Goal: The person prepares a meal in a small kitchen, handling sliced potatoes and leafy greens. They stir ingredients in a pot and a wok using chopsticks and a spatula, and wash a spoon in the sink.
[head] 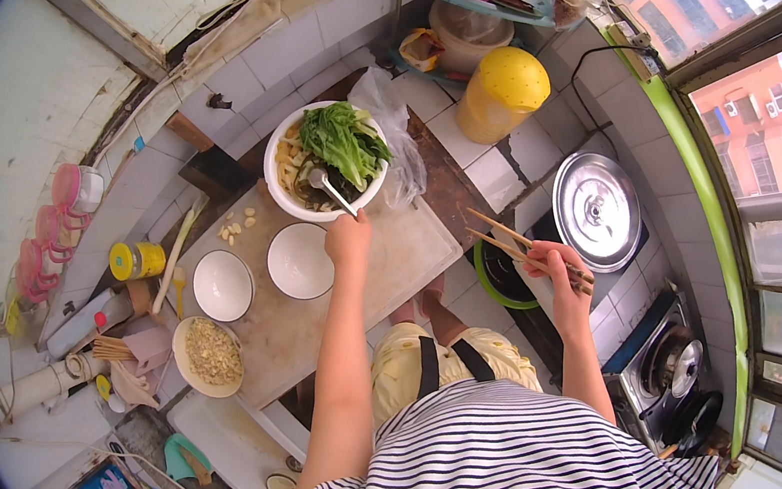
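My left hand [348,239] grips the dark handle of a spoon or small ladle [332,191], whose pale head rests in a large white bowl [275,193]. Green leafy lettuce [343,144] lies heaped on the right of that bowl, with pale noodle-like strips [290,159] and dark pieces beside it. In my right hand [560,272] is a pair of wooden chopsticks [503,235], tips apart and pointing up-left, held over the gap by the stove side. Two bare white bowls, one [299,260] by my left wrist and another [223,285] farther left, sit on the cutting board [394,267].
A bowl of chopped pale food [210,356] stands at the board's left edge. Garlic cloves [231,230], a leek-like stalk [180,253] and a cleaver [216,168] lie behind. A clear plastic bag [393,130] touches the large bowl. Rightward are a yellow-lidded container [501,95] and a metal lid [596,212].
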A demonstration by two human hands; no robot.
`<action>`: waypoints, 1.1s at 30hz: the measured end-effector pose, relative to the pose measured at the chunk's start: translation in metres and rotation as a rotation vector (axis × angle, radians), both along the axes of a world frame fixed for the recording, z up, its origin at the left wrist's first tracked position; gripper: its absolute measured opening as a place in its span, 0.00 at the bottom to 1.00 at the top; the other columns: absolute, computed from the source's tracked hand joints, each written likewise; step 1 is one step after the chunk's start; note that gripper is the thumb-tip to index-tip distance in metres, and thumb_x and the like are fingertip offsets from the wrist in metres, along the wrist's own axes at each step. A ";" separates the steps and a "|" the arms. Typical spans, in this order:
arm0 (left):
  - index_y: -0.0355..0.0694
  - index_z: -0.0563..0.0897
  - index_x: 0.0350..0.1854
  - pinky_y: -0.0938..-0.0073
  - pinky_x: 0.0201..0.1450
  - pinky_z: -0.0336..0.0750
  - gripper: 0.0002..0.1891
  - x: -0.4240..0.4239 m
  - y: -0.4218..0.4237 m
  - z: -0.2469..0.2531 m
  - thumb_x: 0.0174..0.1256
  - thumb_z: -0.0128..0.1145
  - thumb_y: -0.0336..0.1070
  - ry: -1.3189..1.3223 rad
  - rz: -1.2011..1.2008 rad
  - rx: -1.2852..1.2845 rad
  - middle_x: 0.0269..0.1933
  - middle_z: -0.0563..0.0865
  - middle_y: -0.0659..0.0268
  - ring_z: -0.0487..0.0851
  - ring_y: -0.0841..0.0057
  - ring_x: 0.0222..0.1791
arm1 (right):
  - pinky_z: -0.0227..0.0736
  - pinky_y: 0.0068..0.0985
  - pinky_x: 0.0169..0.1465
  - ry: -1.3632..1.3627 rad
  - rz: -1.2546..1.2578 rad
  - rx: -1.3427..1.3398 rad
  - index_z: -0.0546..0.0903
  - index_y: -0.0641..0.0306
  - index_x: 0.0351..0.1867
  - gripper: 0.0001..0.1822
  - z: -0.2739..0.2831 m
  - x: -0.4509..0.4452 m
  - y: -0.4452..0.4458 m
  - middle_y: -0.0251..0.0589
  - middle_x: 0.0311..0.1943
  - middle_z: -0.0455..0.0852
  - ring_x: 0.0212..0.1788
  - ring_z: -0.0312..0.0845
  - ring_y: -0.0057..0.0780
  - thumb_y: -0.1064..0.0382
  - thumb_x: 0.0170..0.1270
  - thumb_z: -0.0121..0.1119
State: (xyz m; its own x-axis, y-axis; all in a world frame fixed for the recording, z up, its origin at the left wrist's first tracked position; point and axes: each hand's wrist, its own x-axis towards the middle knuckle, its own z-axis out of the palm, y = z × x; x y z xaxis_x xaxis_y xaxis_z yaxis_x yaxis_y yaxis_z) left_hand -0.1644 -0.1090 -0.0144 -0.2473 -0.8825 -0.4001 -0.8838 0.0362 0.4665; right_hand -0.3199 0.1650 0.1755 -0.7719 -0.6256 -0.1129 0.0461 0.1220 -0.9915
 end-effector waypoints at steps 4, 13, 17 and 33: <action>0.32 0.84 0.33 0.53 0.45 0.77 0.26 0.003 0.014 -0.029 0.71 0.47 0.54 0.130 0.058 0.159 0.35 0.86 0.43 0.85 0.50 0.42 | 0.78 0.21 0.46 0.007 0.019 0.021 0.81 0.73 0.49 0.15 0.002 -0.003 -0.010 0.42 0.39 0.85 0.40 0.84 0.26 0.61 0.75 0.52; 0.41 0.76 0.45 0.71 0.39 0.72 0.24 -0.003 0.035 -0.083 0.75 0.39 0.59 0.974 0.775 0.440 0.34 0.80 0.66 0.77 0.76 0.32 | 0.77 0.21 0.47 0.019 0.063 0.046 0.81 0.73 0.49 0.15 -0.001 -0.001 -0.022 0.41 0.39 0.85 0.40 0.83 0.25 0.61 0.75 0.53; 0.42 0.76 0.44 0.75 0.36 0.72 0.23 -0.023 0.014 -0.074 0.76 0.38 0.58 1.137 1.058 0.503 0.33 0.80 0.68 0.77 0.78 0.32 | 0.77 0.21 0.48 0.013 0.076 0.065 0.81 0.73 0.49 0.15 0.001 0.003 -0.023 0.41 0.40 0.85 0.40 0.83 0.25 0.61 0.75 0.53; 0.31 0.76 0.43 0.73 0.33 0.81 0.16 -0.026 -0.016 -0.077 0.71 0.47 0.42 1.072 1.056 0.486 0.37 0.82 0.59 0.84 0.71 0.32 | 0.76 0.20 0.47 0.002 -0.012 0.076 0.80 0.73 0.50 0.14 -0.005 0.006 0.005 0.40 0.40 0.85 0.40 0.82 0.23 0.62 0.74 0.53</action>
State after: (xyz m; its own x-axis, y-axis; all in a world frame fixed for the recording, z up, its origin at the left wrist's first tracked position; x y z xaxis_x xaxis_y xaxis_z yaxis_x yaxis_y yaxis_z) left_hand -0.1904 -0.1253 -0.0918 0.0279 -0.6780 -0.7345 0.3213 -0.6897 0.6489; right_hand -0.3138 0.1699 0.1707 -0.7796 -0.6060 -0.1579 0.0459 0.1961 -0.9795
